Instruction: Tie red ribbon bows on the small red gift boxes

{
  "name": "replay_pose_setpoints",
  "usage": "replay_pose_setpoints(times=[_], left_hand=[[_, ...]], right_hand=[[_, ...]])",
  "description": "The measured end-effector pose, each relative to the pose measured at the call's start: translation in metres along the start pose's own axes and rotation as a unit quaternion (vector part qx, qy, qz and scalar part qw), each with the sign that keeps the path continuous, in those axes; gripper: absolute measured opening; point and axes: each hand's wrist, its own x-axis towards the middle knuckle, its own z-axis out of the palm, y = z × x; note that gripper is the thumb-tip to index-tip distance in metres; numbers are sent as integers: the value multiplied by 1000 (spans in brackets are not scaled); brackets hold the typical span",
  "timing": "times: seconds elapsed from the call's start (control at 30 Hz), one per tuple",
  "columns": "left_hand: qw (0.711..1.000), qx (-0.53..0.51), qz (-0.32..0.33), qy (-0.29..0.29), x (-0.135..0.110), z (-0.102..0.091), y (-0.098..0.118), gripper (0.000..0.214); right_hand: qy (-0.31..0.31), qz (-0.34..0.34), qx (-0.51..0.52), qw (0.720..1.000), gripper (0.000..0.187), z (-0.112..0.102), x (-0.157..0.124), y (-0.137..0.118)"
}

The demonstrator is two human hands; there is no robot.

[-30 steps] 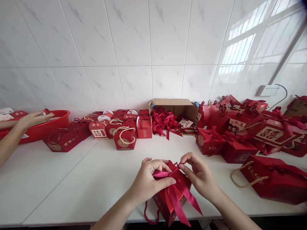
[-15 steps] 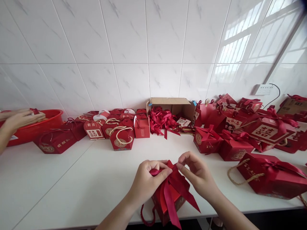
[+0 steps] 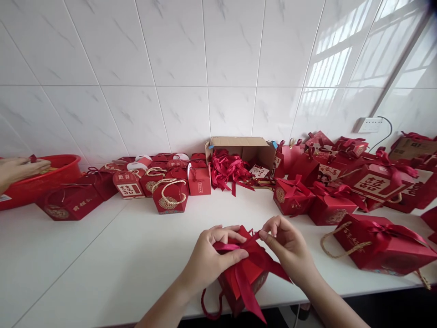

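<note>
Hands [image 3: 215,257] pinch ribbon [image 3: 256,257]; box [image 3: 129,186] at left reads 歡喜, 囍

A single camera, worn on the person's head, looks forward and down across the long, flat white bench [image 3: 85,255] from its near edge. The bare hands [image 3: 215,253] are close below; the white, marble-patterned tile wall [image 3: 177,45] fills the upper view.

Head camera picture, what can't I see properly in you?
All in the head view:
- Inside the red box at the hands: hidden by its top and the ribbon.
- Part of that ribbon: behind the left hand.
- The red basin: cut off by the left edge.
- Tiny writing on the box left of the carton: too small.
</note>
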Motion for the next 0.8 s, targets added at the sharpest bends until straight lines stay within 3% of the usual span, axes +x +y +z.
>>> replay_pose_setpoints(times=[0.07, 0.2, 0.33, 0.4, 0.57, 0.8], left_hand=[[999, -21, -15, -33, -1, -5, 3, 17], [998, -28, -24, -59, -3, -10, 8, 29], [999, -28, -21, -20, -1, -4, 8, 13], [999, -26, -19, 1, 1, 0, 7, 21], [1000, -15, -13, -6, 2, 2, 3, 36], [1000, -3, -14, -25, 2, 0, 2, 33]], right_hand=[[-23, 9, -5, 1000, 26, -3, 0, -2], [-50, 21, -7, 998, 21, -6, 3, -9], [-66, 27, 3, 997, 23, -3, 6, -14], [-69, 32, 12, 997, 23, -1, 6, -14], [-33, 21, 28, 999, 25, 4, 7, -8], [12, -5, 19, 1000, 32, 5, 6, 1]])
